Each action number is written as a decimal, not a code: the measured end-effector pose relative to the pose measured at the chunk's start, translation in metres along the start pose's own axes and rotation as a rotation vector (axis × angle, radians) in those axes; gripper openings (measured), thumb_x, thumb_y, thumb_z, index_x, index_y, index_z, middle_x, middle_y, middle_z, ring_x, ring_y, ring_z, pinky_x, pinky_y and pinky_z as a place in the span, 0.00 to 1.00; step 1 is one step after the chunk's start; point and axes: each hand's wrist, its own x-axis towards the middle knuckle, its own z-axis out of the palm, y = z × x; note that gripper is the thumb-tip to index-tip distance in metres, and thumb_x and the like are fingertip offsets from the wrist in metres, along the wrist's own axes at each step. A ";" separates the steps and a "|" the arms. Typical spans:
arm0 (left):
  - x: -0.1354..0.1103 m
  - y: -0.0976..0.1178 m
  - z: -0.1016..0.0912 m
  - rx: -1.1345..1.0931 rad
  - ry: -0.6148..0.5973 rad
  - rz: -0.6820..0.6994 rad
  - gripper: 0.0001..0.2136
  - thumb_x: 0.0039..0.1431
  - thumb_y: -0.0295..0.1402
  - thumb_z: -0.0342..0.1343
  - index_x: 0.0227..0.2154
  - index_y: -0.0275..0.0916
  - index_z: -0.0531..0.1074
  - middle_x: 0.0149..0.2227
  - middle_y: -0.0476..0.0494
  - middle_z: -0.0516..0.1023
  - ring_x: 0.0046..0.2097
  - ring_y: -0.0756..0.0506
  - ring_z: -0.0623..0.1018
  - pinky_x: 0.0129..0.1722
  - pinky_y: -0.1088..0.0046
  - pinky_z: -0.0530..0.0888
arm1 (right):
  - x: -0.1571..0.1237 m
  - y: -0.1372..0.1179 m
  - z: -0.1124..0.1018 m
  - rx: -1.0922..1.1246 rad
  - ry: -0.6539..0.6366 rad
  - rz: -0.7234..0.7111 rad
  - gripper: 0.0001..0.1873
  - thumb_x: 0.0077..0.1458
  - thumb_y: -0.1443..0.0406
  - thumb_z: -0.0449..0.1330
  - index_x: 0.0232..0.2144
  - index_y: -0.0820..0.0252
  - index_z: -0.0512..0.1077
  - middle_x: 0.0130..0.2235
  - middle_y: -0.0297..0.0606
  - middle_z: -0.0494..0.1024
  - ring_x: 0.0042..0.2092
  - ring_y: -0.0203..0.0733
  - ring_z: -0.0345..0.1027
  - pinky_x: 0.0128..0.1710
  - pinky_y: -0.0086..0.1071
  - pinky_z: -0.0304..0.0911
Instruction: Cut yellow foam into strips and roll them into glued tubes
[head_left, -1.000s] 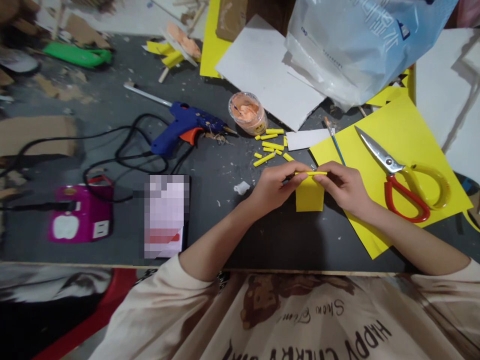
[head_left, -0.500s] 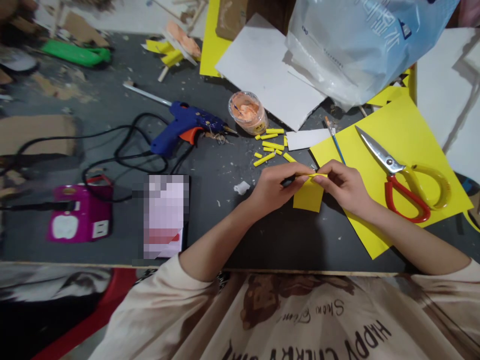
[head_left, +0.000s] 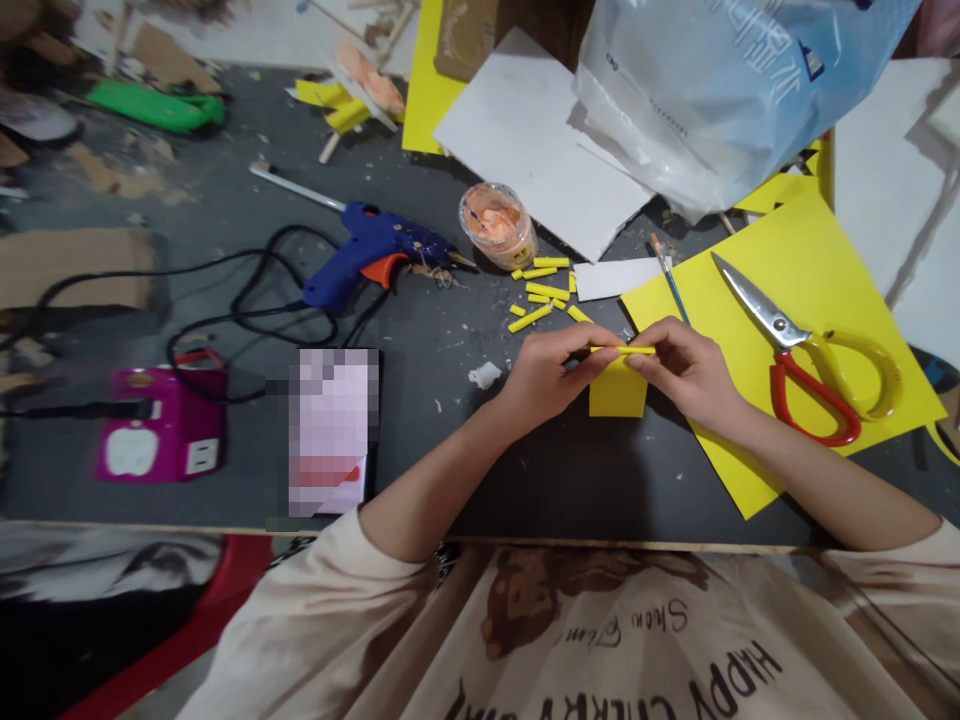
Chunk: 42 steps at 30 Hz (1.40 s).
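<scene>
Between my two hands is a small piece of yellow paper [head_left: 618,390], its far edge rolled into a thin tube. My left hand [head_left: 551,370] pinches the left end of that roll between thumb and fingers. At the right end, my right hand [head_left: 686,368] pinches it the same way. The flat part of the paper hangs toward me. Several short yellow paper rolls [head_left: 546,291] lie just beyond my left hand. A thin paintbrush [head_left: 670,278] and a white paper strip [head_left: 622,279] lie beyond my right hand.
Red-and-yellow-handled scissors [head_left: 781,325] rest on a large yellow sheet [head_left: 757,470] at right. A tub of peach paste [head_left: 496,228], a blue glue gun [head_left: 375,245] with its cord, a phone [head_left: 334,430] and a magenta box [head_left: 161,425] are leftward. A plastic bag [head_left: 720,100] stands behind.
The yellow paper's rolled edge now shows as a straighter, clearer tube between my fingertips, and the flat part looks slightly shorter. Both hands have barely moved.
</scene>
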 end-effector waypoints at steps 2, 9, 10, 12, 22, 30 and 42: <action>-0.001 0.000 0.000 0.006 0.016 0.012 0.07 0.61 0.32 0.55 0.32 0.35 0.76 0.30 0.47 0.82 0.31 0.53 0.79 0.31 0.84 0.71 | 0.001 0.000 0.000 0.030 -0.006 0.050 0.09 0.54 0.59 0.62 0.30 0.58 0.71 0.22 0.28 0.66 0.23 0.30 0.56 0.23 0.27 0.52; -0.002 0.002 -0.001 -0.007 -0.002 -0.007 0.08 0.61 0.33 0.54 0.33 0.36 0.76 0.33 0.46 0.83 0.34 0.51 0.81 0.35 0.81 0.74 | 0.003 -0.004 -0.001 0.069 -0.060 0.100 0.15 0.55 0.53 0.60 0.27 0.59 0.70 0.22 0.29 0.67 0.23 0.30 0.59 0.23 0.28 0.53; -0.002 0.002 -0.001 -0.008 -0.006 -0.009 0.08 0.62 0.34 0.54 0.33 0.36 0.76 0.33 0.46 0.83 0.34 0.51 0.81 0.35 0.81 0.73 | 0.003 -0.004 -0.001 0.069 -0.060 0.092 0.15 0.54 0.53 0.61 0.27 0.59 0.70 0.23 0.29 0.68 0.23 0.30 0.59 0.23 0.28 0.53; -0.001 0.002 -0.001 -0.006 -0.009 -0.013 0.10 0.62 0.37 0.54 0.33 0.36 0.75 0.33 0.45 0.82 0.34 0.51 0.80 0.34 0.80 0.73 | 0.003 -0.004 -0.002 0.069 -0.057 0.068 0.15 0.55 0.53 0.60 0.27 0.59 0.71 0.24 0.29 0.69 0.23 0.30 0.60 0.23 0.27 0.54; 0.000 0.003 0.000 0.002 -0.010 -0.086 0.17 0.63 0.44 0.51 0.30 0.36 0.76 0.30 0.46 0.82 0.30 0.52 0.79 0.31 0.81 0.71 | 0.001 -0.001 -0.001 0.022 -0.008 0.057 0.12 0.53 0.55 0.62 0.28 0.58 0.72 0.24 0.30 0.70 0.23 0.31 0.58 0.24 0.28 0.54; -0.003 0.002 0.000 0.006 -0.017 -0.122 0.16 0.62 0.45 0.51 0.32 0.37 0.76 0.33 0.44 0.82 0.34 0.50 0.80 0.35 0.78 0.73 | 0.003 -0.002 -0.001 0.064 -0.046 0.070 0.16 0.56 0.52 0.59 0.28 0.59 0.72 0.25 0.31 0.72 0.23 0.31 0.61 0.23 0.28 0.55; -0.001 0.002 0.001 -0.003 -0.065 -0.085 0.15 0.64 0.41 0.48 0.33 0.35 0.75 0.32 0.45 0.81 0.32 0.52 0.78 0.33 0.80 0.71 | 0.002 0.003 -0.002 0.023 0.018 0.010 0.16 0.53 0.51 0.61 0.28 0.58 0.72 0.26 0.32 0.73 0.26 0.33 0.62 0.26 0.28 0.57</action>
